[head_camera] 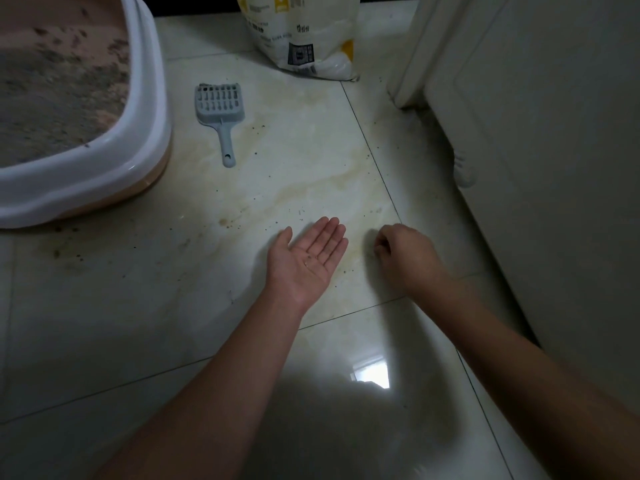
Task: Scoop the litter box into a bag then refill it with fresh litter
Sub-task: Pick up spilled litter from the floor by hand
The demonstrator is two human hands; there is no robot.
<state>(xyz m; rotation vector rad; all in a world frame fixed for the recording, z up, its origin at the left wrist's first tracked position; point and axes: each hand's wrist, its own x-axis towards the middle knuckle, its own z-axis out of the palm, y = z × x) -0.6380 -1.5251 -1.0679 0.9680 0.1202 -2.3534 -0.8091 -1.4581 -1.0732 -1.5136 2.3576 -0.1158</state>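
One litter box [145,98] held soiled litter [52,98]; one scoop [220,109], one litter bag [304,32]. Left hand [308,258] lay flat, palm up; right hand [403,252] curled, grasp undeterminable.

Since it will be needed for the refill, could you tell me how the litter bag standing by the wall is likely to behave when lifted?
The litter bag looks full and bulging, so probably heavy. Its creased plastic skin suggests it would sag and shift rather than stay stiff. The glossy surface may be slippery, so both hands seem wise.

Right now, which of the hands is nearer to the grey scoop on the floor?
The left hand. It lies palm up, below and slightly right of the grey scoop. The right hand, fingers curled at the floor, is further right, beside the white cabinet.
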